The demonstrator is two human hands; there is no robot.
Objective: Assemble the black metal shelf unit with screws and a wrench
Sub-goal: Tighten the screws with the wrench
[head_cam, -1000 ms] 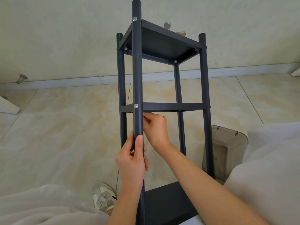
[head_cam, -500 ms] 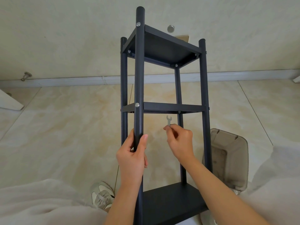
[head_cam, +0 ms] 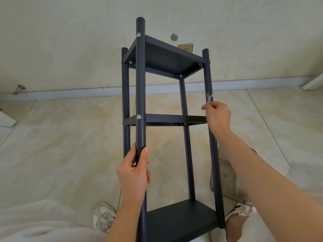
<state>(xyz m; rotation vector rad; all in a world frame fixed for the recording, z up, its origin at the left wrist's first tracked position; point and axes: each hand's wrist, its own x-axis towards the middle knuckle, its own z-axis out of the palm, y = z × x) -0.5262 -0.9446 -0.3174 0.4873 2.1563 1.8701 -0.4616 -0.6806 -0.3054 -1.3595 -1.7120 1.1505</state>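
Lap: pale trouser fabric (head_cam: 35, 222) fills the lower left corner, with more at the right edge.
Shoes: left shoe (head_cam: 104, 218), white and grey, just left of the unit's base. Right shoe (head_cam: 240, 211) just right of it.
Shelf unit (head_cam: 174, 118): black metal, upright on the tile floor (head_cam: 61, 145) between the shoes. Four round posts, three shelves in place.
Bottom shelf (head_cam: 180, 219): flat panel, nearest the camera.
Left hand (head_cam: 134, 172): wrapped round the front post (head_cam: 140, 84) below the middle shelf, thumb lying up the post's right side.
Bin (head_cam: 227, 179): translucent grey, on the floor behind the right post (head_cam: 208, 75), partly hidden by the right forearm.
Middle shelf: seen edge-on. Silver screw (head_cam: 138, 117) sits in the front post at this level.
Right hand (head_cam: 217, 116): fingers curled, pinching the wrench, in front of the right post at the shelf's corner.
Wrench (head_cam: 209, 97): small, silver, flat. Open head points up above the fingertips, in front of the right post. Contact with the post cannot be told.
Top shelf (head_cam: 167, 58): underside visible, screw heads at the corners. One more screw (head_cam: 138, 34) is near the front post's top.
Far side: white baseboard (head_cam: 70, 95), door stop (head_cam: 19, 89) at left, wall socket (head_cam: 186, 48) and round metal fitting (head_cam: 174, 37) behind the top shelf.
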